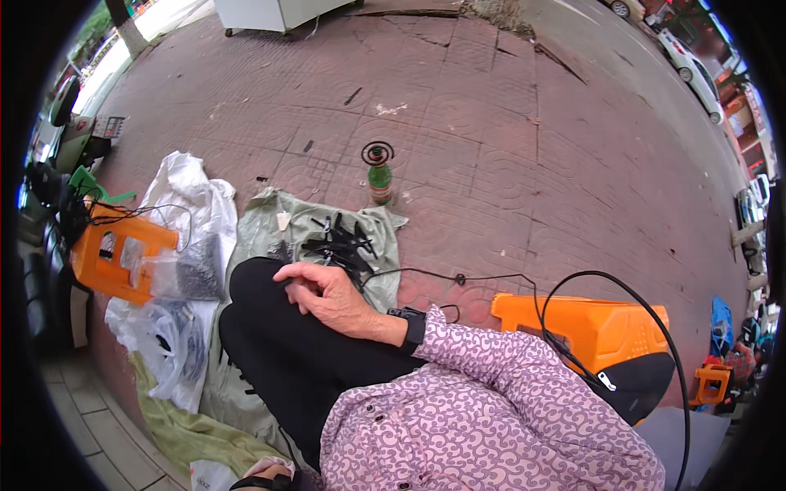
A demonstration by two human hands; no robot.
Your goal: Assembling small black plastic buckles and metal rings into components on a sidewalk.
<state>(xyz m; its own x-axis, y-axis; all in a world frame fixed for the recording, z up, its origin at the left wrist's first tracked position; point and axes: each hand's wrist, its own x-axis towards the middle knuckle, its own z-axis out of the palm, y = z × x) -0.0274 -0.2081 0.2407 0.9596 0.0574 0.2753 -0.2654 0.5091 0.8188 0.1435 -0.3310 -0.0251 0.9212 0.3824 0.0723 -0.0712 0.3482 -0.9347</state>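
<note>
My right hand (332,301) rests on my black-trousered knee (270,327), a dark band round its wrist. Its index finger stretches forward and the other fingers bend loosely; nothing shows in them. At the lower edge appears a bit of skin with a black band, apparently my left hand (274,470), its fingers hidden. Just beyond the knee, a heap of slim black pieces (342,245) lies on a pale green woven sack (385,229). To the left, a clear bag of small dark parts (199,270) leans against an orange stool (110,258).
A green bottle (379,182) with a black coil on top stands beyond the sack. White sacking (192,184) lies left. On the right are another orange stool (602,327), a black pouch (630,389) and a looping black cable (655,315). A white wheeled cabinet (282,12) stands far off.
</note>
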